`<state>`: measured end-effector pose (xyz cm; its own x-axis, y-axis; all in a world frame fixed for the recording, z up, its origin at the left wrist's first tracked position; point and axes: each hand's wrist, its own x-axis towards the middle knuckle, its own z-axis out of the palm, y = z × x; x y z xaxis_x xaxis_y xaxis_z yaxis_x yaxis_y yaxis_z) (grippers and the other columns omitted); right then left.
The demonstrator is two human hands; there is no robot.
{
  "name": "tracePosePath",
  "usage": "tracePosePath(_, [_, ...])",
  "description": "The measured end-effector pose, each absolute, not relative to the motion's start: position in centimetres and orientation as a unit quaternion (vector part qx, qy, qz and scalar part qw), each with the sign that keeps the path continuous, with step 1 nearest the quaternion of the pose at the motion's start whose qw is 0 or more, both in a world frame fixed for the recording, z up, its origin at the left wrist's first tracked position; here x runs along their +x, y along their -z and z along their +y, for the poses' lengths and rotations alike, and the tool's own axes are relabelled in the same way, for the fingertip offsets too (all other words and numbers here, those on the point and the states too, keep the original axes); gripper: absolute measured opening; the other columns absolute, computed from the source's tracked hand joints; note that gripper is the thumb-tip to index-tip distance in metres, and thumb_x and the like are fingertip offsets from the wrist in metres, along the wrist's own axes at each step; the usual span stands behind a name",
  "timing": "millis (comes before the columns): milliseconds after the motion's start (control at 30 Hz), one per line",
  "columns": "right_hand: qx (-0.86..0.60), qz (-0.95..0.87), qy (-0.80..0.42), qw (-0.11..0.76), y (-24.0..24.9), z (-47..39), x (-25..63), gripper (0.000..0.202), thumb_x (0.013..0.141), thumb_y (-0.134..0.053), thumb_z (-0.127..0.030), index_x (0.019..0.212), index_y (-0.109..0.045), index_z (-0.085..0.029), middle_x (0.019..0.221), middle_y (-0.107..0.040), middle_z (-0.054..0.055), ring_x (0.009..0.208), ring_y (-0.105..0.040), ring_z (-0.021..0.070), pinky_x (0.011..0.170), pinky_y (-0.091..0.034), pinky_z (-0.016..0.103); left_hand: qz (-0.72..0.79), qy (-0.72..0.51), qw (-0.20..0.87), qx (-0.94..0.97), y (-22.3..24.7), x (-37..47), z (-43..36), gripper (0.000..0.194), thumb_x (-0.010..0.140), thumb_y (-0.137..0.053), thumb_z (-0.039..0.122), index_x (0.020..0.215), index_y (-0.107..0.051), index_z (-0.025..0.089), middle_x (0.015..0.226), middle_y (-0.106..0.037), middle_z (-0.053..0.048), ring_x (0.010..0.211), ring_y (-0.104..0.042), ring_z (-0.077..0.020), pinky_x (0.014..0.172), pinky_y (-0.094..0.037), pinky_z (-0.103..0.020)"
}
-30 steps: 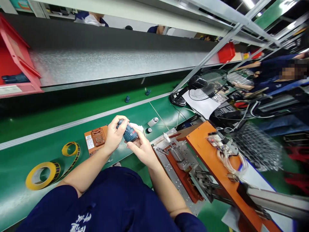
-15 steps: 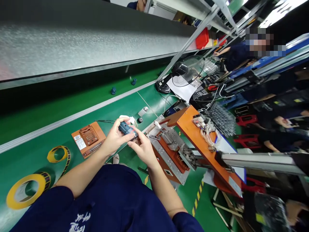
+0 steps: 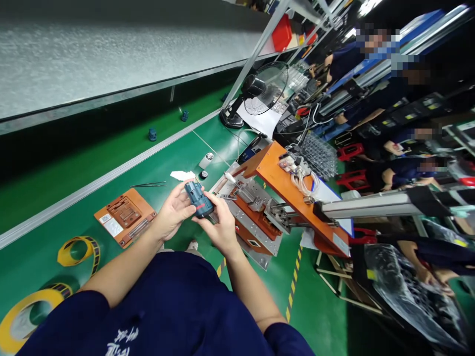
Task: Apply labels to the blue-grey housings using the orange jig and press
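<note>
Between my hands, above the green table [image 3: 144, 168], is a small dark-blue plastic tool housing [image 3: 198, 198] with a red mark on its face. My left hand [image 3: 172, 210] grips its left side, thumb near the lower edge. Fingers of my right hand [image 3: 221, 222] close around the right side and lower end. To the left lies an orange fixture plate [image 3: 124, 215] with shaped recesses. Behind it are black tweezers [image 3: 148, 185] and a piece of white paper [image 3: 181, 175]. A small black round part [image 3: 203, 174] sits just past the housing.
An orange-framed press fixture [image 3: 256, 198] stands close on my right. Yellow tape rolls [image 3: 29, 316] lie at left. A fan [image 3: 256, 89] stands farther back, and a metal shelf [image 3: 122, 69] overhangs the rear. Co-workers [image 3: 345, 59] sit to the right.
The housing has been turned, so its broad face with the red mark now shows. Both hands still hold it. My view has shifted a little to the right.
</note>
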<state>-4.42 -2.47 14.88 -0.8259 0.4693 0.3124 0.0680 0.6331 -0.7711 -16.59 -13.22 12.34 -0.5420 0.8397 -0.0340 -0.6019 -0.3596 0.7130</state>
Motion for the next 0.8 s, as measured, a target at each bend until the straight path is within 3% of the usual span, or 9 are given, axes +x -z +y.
tracePosePath(267, [-0.121, -0.901, -0.309, 0.280, -15.0, -0.3, -1.9, 0.054, 0.091, -0.065, -0.034, 0.142, -0.048, -0.025, 0.117, -0.067, 0.013, 0.103, -0.065, 0.0266, 0.089, -0.056, 0.044, 0.366, -0.799, 0.452, 0.156, -13.3, -13.2, -10.8, 0.070, 0.072, -0.085, 0.026, 0.135, -0.054, 0.025, 0.118, -0.070, -0.009, 0.105, -0.070, -0.0234, 0.096, -0.056, -0.037])
tracePosePath(433, [-0.121, -0.903, -0.298, 0.286, -14.1, 1.6, 0.6, 0.048, 0.091, -0.061, -0.029, 0.138, -0.052, -0.022, 0.119, -0.067, 0.016, 0.109, -0.064, 0.0292, 0.091, -0.056, 0.047, 0.412, -0.798, 0.413, 0.148, -13.8, -10.0, -8.0, 0.071, 0.069, -0.087, 0.025, 0.132, -0.055, 0.024, 0.111, -0.071, -0.006, 0.101, -0.069, -0.0192, 0.092, -0.056, -0.031])
tracePosePath(533, [-0.185, -0.853, -0.385, 0.299, -13.5, 2.7, 2.2, 0.051, 0.085, -0.069, -0.031, 0.133, -0.054, -0.022, 0.117, -0.067, 0.013, 0.106, -0.066, 0.0275, 0.092, -0.056, 0.046, 0.453, -0.786, 0.394, 0.149, -14.5, -8.4, -5.9, 0.066, 0.071, -0.086, 0.030, 0.130, -0.057, 0.023, 0.113, -0.071, -0.006, 0.104, -0.068, -0.0189, 0.091, -0.056, -0.029])
tracePosePath(667, [-0.248, -0.712, -0.584, 0.302, -13.6, 4.0, 4.6, 0.060, 0.075, -0.081, -0.034, 0.127, -0.054, -0.023, 0.117, -0.068, 0.009, 0.103, -0.068, 0.0211, 0.090, -0.058, 0.036, 0.483, -0.742, 0.430, 0.174, -15.5, -7.0, -3.6, 0.051, 0.084, -0.071, 0.050, 0.127, -0.063, 0.023, 0.121, -0.071, -0.009, 0.103, -0.070, -0.0217, 0.084, -0.059, -0.031])
tracePosePath(800, [-0.256, -0.654, -0.640, 0.310, -13.8, 5.5, 6.8, 0.063, 0.069, -0.087, -0.036, 0.122, -0.056, -0.022, 0.113, -0.069, 0.006, 0.099, -0.068, 0.0188, 0.084, -0.057, 0.031, 0.492, -0.717, 0.457, 0.185, -16.1, -5.5, -2.0, 0.054, 0.085, -0.069, 0.052, 0.132, -0.062, 0.024, 0.124, -0.070, -0.009, 0.104, -0.070, -0.0214, 0.084, -0.059, -0.031])
